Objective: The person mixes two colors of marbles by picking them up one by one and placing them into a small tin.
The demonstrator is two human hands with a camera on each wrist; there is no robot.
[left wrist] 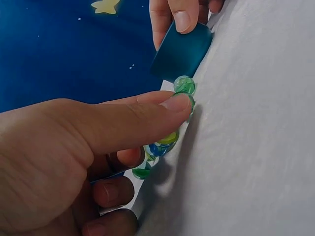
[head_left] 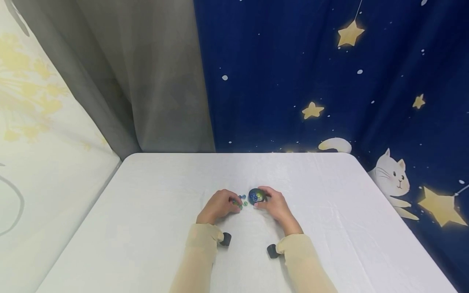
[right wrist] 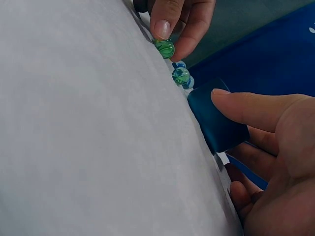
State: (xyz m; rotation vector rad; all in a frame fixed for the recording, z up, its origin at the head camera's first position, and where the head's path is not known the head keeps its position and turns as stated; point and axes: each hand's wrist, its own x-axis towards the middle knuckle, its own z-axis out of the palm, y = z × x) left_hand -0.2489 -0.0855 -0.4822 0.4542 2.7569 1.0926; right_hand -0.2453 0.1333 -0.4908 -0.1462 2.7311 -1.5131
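My left hand point(head_left: 220, 205) is low over the white table, its thumb and forefinger pinching a green marble point(right wrist: 165, 48). Several other green and blue glass marbles point(head_left: 245, 204) lie beside its fingertips, between the two hands. Under the left palm, more marbles point(left wrist: 141, 171) show in the left wrist view. My right hand point(head_left: 276, 205) grips a small dark teal cup point(right wrist: 216, 118), thumb on the near side and fingers behind. Blue and green-yellow marbles point(head_left: 255, 197) show inside the cup's mouth in the head view. The cup's base appears to touch the tabletop.
The white-covered table point(head_left: 154, 183) reaches back to a grey curtain point(head_left: 168, 81) and a blue star-patterned curtain point(head_left: 275, 81). A pale patterned cloth point(head_left: 44, 162) hangs on the left. Black wrist cameras point(head_left: 226, 239) sit on both cuffs.
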